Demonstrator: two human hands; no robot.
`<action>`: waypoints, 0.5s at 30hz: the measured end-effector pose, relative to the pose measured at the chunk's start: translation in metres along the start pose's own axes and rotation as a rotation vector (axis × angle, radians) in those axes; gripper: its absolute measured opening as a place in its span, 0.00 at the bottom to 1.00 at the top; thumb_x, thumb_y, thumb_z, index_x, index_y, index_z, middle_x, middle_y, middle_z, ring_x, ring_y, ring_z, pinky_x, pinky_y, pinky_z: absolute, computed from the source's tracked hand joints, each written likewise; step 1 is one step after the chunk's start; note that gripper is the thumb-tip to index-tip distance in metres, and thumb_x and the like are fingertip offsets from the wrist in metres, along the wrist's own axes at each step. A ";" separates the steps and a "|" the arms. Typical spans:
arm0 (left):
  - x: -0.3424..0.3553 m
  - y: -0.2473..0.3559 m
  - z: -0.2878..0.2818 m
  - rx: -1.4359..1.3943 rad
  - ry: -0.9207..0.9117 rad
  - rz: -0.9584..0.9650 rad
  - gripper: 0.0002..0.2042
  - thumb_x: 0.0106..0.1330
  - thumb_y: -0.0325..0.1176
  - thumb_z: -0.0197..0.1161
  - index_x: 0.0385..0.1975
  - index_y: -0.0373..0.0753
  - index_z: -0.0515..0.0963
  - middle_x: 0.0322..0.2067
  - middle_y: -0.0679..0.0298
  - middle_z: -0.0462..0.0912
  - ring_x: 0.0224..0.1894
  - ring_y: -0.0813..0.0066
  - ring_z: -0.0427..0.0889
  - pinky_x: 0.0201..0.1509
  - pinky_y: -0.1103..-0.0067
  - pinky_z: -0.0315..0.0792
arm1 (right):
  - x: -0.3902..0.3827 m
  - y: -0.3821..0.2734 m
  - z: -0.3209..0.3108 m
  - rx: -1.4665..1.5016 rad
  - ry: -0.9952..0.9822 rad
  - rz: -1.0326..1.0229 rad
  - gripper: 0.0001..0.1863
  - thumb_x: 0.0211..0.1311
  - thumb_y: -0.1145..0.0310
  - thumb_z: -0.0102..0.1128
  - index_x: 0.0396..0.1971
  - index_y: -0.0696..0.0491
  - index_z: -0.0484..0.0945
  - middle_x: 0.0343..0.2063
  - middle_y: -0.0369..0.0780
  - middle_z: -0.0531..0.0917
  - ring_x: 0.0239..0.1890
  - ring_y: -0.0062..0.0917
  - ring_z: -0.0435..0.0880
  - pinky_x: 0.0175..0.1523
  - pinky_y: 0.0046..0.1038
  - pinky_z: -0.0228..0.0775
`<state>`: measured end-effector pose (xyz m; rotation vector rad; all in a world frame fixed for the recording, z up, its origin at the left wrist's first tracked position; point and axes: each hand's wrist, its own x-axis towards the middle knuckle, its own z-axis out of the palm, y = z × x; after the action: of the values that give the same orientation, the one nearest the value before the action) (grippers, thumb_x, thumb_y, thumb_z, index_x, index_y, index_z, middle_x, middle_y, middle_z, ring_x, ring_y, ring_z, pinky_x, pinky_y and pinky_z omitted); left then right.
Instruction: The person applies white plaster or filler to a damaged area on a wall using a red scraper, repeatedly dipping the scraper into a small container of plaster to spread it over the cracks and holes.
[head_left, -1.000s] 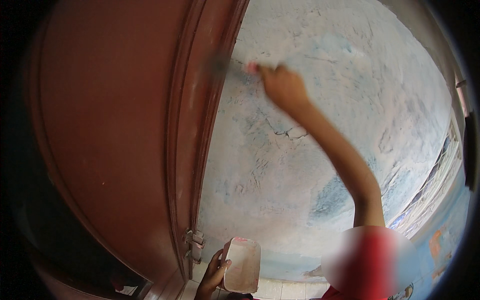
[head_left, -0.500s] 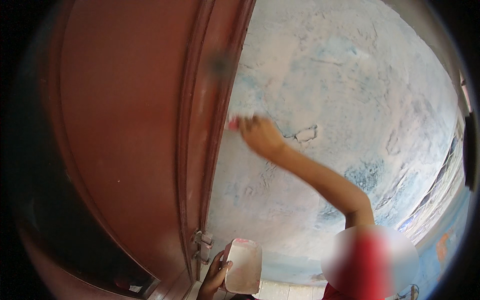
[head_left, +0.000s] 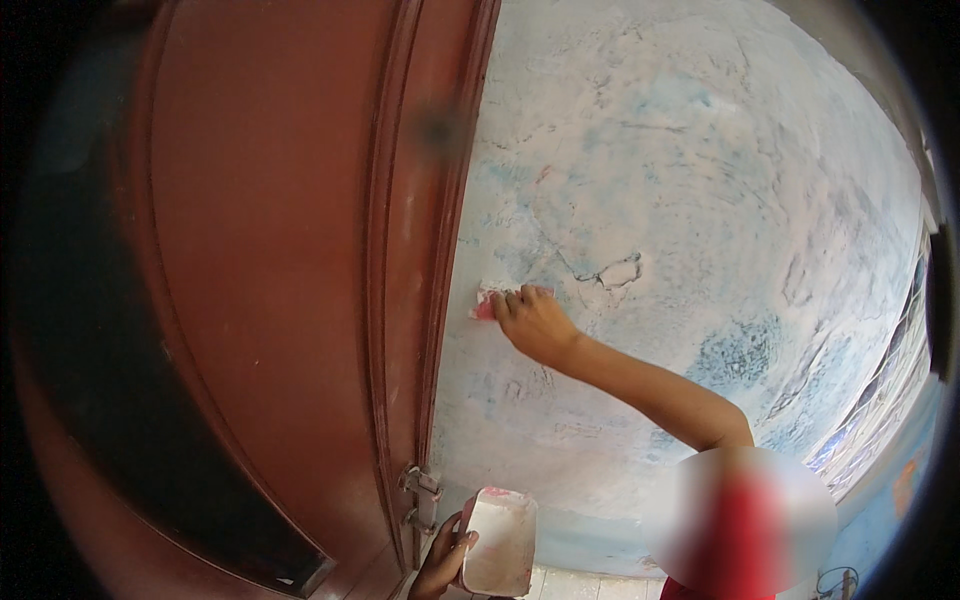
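Note:
My right hand (head_left: 535, 325), fingers closed, grips a pink-red putty scraper (head_left: 484, 304) smeared with white. The scraper is at the patchy white and pale-blue wall (head_left: 640, 190), close to the edge of the brown door frame. Below and to the left of a cracked, chipped spot (head_left: 620, 270), the right fingers are bent over the tool. Low in the picture, my left hand (head_left: 443, 562) is wrapped round the side of a shallow rectangular tub (head_left: 517, 570). White paste lies inside the tub, and pinkish smears mark its far rim.
A brown door (head_left: 265, 250) with a raised frame fills the left side. Its metal latch (head_left: 422, 498) sticks out just above my left hand. Pale floor tiles (head_left: 570, 585) show at the bottom. Along the right, a patterned grille (head_left: 870, 400) borders the wall.
My right hand has moved down the wall with the scraper, which now shows more clearly. The tub and left hand sit slightly further right and lower in the picture.

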<state>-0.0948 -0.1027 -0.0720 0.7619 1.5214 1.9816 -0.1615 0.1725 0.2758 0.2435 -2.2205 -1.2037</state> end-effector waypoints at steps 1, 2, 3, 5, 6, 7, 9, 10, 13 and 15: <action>0.001 -0.002 0.000 -0.037 -0.008 -0.036 0.24 0.70 0.36 0.58 0.65 0.37 0.67 0.56 0.60 0.74 0.59 0.66 0.71 0.62 0.73 0.67 | 0.011 0.020 -0.007 0.035 0.034 0.054 0.17 0.58 0.70 0.54 0.45 0.63 0.78 0.30 0.48 0.82 0.35 0.37 0.82 0.36 0.36 0.78; -0.002 0.008 0.000 -0.027 0.004 -0.037 0.24 0.70 0.36 0.58 0.65 0.37 0.67 0.56 0.60 0.74 0.59 0.66 0.71 0.62 0.73 0.67 | 0.029 0.040 -0.013 0.083 0.075 0.107 0.15 0.59 0.70 0.54 0.44 0.60 0.79 0.28 0.48 0.81 0.33 0.36 0.82 0.33 0.35 0.77; -0.007 0.028 0.003 0.039 0.023 -0.093 0.25 0.70 0.36 0.58 0.65 0.37 0.67 0.58 0.60 0.73 0.61 0.66 0.70 0.63 0.73 0.66 | 0.053 0.067 -0.038 0.057 0.209 0.251 0.12 0.61 0.70 0.54 0.43 0.54 0.79 0.25 0.47 0.81 0.31 0.38 0.82 0.31 0.38 0.76; -0.010 0.047 0.012 0.094 0.019 -0.150 0.25 0.70 0.36 0.58 0.66 0.37 0.66 0.60 0.59 0.72 0.63 0.67 0.68 0.63 0.73 0.66 | 0.093 0.144 -0.081 -0.098 0.262 0.382 0.10 0.62 0.71 0.52 0.42 0.51 0.79 0.25 0.45 0.82 0.31 0.39 0.82 0.31 0.39 0.76; -0.012 0.051 0.018 0.033 -0.026 -0.286 0.30 0.69 0.39 0.60 0.68 0.35 0.60 0.58 0.54 0.73 0.59 0.66 0.72 0.63 0.72 0.66 | 0.109 0.184 -0.087 -0.121 0.342 0.382 0.10 0.60 0.72 0.53 0.40 0.51 0.79 0.28 0.46 0.84 0.32 0.39 0.82 0.33 0.38 0.77; -0.013 0.053 0.022 -0.027 -0.065 -0.420 0.36 0.69 0.43 0.62 0.69 0.33 0.54 0.55 0.49 0.75 0.56 0.65 0.75 0.62 0.71 0.67 | 0.122 0.209 -0.091 -0.170 0.332 0.381 0.09 0.59 0.72 0.53 0.39 0.52 0.78 0.29 0.46 0.84 0.33 0.39 0.82 0.34 0.38 0.77; -0.014 0.053 0.029 -0.091 -0.087 -0.396 0.36 0.69 0.43 0.62 0.69 0.32 0.54 0.54 0.49 0.75 0.55 0.66 0.76 0.60 0.71 0.68 | 0.128 0.219 -0.080 -0.253 0.318 0.354 0.09 0.58 0.72 0.54 0.38 0.54 0.78 0.30 0.45 0.85 0.35 0.38 0.82 0.36 0.38 0.77; -0.016 0.052 0.030 -0.147 -0.094 -0.368 0.37 0.68 0.44 0.63 0.69 0.32 0.54 0.53 0.49 0.76 0.54 0.66 0.76 0.59 0.71 0.69 | 0.131 0.205 -0.063 -0.281 0.320 0.332 0.09 0.58 0.71 0.54 0.37 0.55 0.77 0.30 0.44 0.85 0.35 0.38 0.83 0.36 0.39 0.76; -0.018 0.046 0.029 -0.070 -0.042 -0.380 0.37 0.68 0.46 0.62 0.69 0.32 0.53 0.52 0.49 0.77 0.52 0.66 0.77 0.56 0.71 0.71 | 0.095 0.097 -0.008 -0.327 0.279 0.222 0.15 0.57 0.68 0.54 0.42 0.60 0.78 0.35 0.47 0.82 0.40 0.40 0.81 0.41 0.39 0.77; -0.017 0.050 0.033 -0.070 -0.076 -0.357 0.37 0.69 0.46 0.62 0.69 0.32 0.54 0.51 0.49 0.77 0.51 0.66 0.78 0.55 0.71 0.71 | 0.042 0.023 0.040 -0.270 0.265 0.023 0.18 0.58 0.68 0.53 0.44 0.65 0.78 0.38 0.48 0.83 0.45 0.40 0.80 0.46 0.41 0.78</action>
<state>-0.0627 -0.1042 -0.0187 0.4905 1.4224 1.7108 -0.2154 0.1960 0.2954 0.2512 -1.8091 -1.3573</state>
